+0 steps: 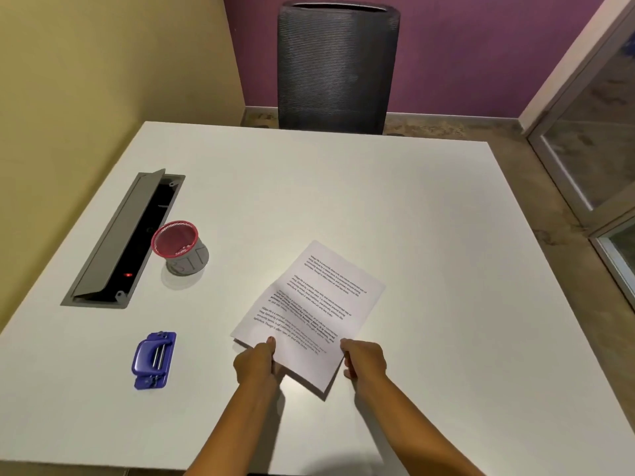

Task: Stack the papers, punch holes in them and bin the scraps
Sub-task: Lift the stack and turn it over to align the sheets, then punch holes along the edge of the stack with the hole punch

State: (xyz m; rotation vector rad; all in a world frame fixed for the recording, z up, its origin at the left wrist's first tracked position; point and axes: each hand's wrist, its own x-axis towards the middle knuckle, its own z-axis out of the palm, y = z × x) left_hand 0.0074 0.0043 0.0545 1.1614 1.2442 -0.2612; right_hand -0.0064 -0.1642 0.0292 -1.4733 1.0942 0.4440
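Note:
A small stack of printed white papers lies tilted on the white table, its near end lifted a little off the surface. My left hand pinches the stack's near-left edge, thumb on top. My right hand grips the near-right edge. A blue hole punch lies on the table to the left, apart from both hands. Further back on the left stands a small red mesh bin on a grey base, tilted slightly.
A grey cable tray with its lid raised is sunk into the table at the left. A dark mesh office chair stands behind the far edge. A glass door is at the right.

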